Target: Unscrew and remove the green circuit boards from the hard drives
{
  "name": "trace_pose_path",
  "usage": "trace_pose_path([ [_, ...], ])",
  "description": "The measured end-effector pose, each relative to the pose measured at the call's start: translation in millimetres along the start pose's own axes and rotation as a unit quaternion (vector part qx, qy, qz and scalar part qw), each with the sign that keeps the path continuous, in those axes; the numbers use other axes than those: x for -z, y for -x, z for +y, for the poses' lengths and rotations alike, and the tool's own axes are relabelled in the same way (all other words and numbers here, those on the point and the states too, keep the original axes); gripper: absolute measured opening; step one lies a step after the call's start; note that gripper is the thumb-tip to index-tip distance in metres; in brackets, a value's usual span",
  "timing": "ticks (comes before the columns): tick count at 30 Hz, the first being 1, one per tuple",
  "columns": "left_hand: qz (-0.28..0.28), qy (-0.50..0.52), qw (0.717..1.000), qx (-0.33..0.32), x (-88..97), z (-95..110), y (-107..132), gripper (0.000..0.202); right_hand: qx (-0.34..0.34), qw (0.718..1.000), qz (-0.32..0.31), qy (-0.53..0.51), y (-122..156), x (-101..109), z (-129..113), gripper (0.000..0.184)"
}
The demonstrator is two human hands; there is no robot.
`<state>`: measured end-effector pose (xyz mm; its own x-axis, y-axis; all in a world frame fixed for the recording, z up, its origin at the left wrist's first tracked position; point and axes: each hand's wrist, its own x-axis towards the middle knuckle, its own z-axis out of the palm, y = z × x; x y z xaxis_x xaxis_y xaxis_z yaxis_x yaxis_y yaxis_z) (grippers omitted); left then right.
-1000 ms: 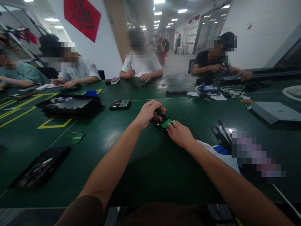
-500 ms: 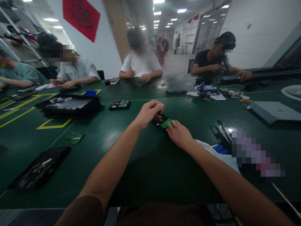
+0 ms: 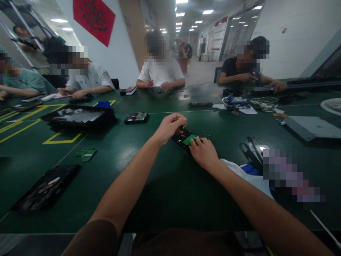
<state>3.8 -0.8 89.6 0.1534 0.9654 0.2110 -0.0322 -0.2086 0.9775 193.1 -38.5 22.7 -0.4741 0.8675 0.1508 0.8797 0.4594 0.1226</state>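
My left hand (image 3: 170,128) is closed around a short screwdriver with a yellow part (image 3: 182,121), mostly hidden by the fingers. It sits over the far left end of a black device casing (image 3: 178,138), and the tool's tip cannot be made out. A green circuit board (image 3: 188,139) lies in the casing. The fingers of my right hand (image 3: 204,151) grip the casing's near right end, with fingertips on the board. Several tiny screws (image 3: 204,134) are scattered on the table just beyond the casing.
Left on the green table (image 3: 149,199) lie another black casing (image 3: 48,186), loose green boards (image 3: 86,154), a black tray (image 3: 80,119) and an opened device (image 3: 136,117). A white-and-blue cloth (image 3: 243,172) is beside my right forearm. A grey panel (image 3: 314,128) lies right. People sit opposite.
The view has shifted very slightly. Both hands keep their places on the casing, with no clear movement of the screwdriver or the board.
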Motion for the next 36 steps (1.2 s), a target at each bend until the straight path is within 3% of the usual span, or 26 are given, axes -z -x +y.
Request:
trace_pose_path([
  [11,-0.04,0.046,0.998,0.015,0.9,0.9,0.5,0.023,0.006,1.0,0.01,0.002,0.8,-0.7,1.5,0.049],
  [21,-0.008,0.083,0.995,0.049,-0.1,0.9,0.8,0.015,0.009,1.0,0.016,-0.019,0.2,-2.2,2.9,0.05],
  [27,-0.011,0.024,1.0,0.0,-1.2,0.3,0.8,0.023,0.008,1.0,-0.006,-0.016,-2.0,-4.0,2.1,0.05],
  [33,0.03,-0.132,0.987,-0.092,-0.6,-3.9,-0.5,0.029,0.004,1.0,-0.005,-0.013,-2.4,-6.5,2.3,0.049],
  [36,0.038,-0.148,0.983,-0.103,0.2,-4.2,-1.4,0.031,0.008,1.0,0.003,-0.008,-2.3,-8.5,2.5,0.049],
])
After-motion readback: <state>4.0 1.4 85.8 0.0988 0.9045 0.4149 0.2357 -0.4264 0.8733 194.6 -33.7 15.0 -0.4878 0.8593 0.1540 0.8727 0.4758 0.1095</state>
